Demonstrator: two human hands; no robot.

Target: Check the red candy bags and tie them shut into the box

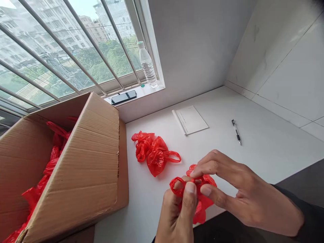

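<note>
A crumpled red plastic bag (206, 199) is between my two hands, above the front edge of the white table. My left hand (181, 209) grips it, the thumb pressed over a twisted part and a loop of the bag around a finger. My right hand (235, 189) reaches in from the right, its thumb and fingers apart, with the fingertips touching the bag's upper part. Whether those fingertips pinch any of the plastic is hard to make out. Beyond my hands, knotted red plastic bags (157, 152) lie bunched on the table (146, 209).
A large open cardboard box (96, 148) holding more red bags (53, 162) stands at the left. Farther back lie an open notebook (192, 119) and a pen (237, 132). On the barred window's sill are a phone (124, 97) and a water bottle (147, 65).
</note>
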